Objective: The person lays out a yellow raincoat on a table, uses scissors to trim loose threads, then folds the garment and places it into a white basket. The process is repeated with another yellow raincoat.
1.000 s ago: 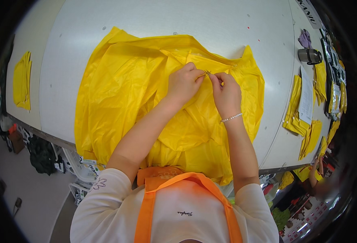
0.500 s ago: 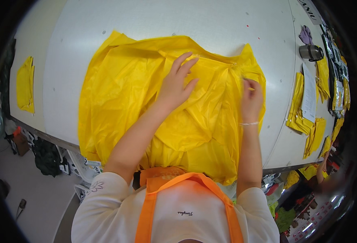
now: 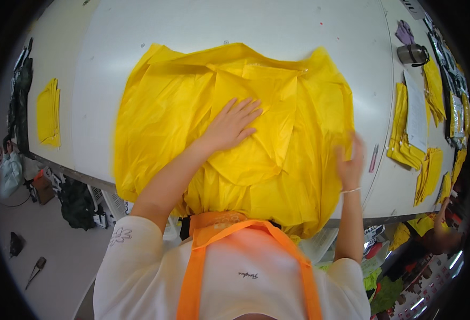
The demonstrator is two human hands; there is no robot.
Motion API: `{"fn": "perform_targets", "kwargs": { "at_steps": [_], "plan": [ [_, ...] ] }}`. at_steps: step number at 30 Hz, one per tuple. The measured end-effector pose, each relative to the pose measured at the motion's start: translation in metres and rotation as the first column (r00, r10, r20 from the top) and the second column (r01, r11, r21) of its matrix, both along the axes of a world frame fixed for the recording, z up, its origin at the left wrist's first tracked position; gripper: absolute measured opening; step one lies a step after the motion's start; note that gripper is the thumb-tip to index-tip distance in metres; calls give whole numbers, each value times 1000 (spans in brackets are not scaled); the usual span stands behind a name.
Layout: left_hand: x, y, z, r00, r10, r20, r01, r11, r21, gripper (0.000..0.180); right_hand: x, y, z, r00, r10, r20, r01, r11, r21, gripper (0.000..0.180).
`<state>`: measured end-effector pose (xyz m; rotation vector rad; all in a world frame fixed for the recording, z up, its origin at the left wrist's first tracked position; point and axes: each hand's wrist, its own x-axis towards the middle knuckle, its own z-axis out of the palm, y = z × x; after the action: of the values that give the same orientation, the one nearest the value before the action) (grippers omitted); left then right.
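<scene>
A large yellow garment (image 3: 187,117) of thin, shiny fabric is spread over the white table in front of me. Creases run through it, and its near edge bunches up against my apron. My left hand (image 3: 233,124) lies flat on the middle of the fabric, fingers stretched out. At the garment's right edge is my right hand (image 3: 349,164), smeared by motion, with its thumb and fingers apart and nothing visible between them.
On the table (image 3: 277,21), a small pointed tool (image 3: 373,158) lies right of the garment. Folded yellow pieces (image 3: 400,122), a paper sheet (image 3: 416,112), a dark cup (image 3: 413,54) and purple cloth (image 3: 404,32) sit farther right. Another yellow stack (image 3: 47,113) lies left.
My left hand has come down flat onto the fabric, nearer to me. The right hand has moved outward and nearer, to the garment's right edge, where the small tool now shows.
</scene>
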<state>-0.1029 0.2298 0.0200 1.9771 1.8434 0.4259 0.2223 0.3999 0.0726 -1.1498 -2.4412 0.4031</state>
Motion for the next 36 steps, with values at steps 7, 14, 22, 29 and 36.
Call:
{"fn": "perform_targets", "kwargs": {
  "at_steps": [7,14,22,29,36],
  "plan": [
    [-3,8,-12,991,3,134,-7,999,32,45,-118,-124,-25,723,649,236,-593,758,-269,73],
    [-39,24,26,488,492,720,-71,845,-530,44,-182,-79,-27,896,278,345,36,730,-682,50],
    [10,-49,1,983,-30,-183,91,937,336,32,-183,-83,-26,931,199,305,-33,881,-472,44],
    [-14,-27,-7,850,261,459,-177,960,-217,34,-160,-107,-22,890,451,60,-450,892,-38,22],
    [3,-29,26,999,5,-42,7,959,283,33,-183,-73,-44,958,273,90,-213,885,-414,14]
  ]
}}
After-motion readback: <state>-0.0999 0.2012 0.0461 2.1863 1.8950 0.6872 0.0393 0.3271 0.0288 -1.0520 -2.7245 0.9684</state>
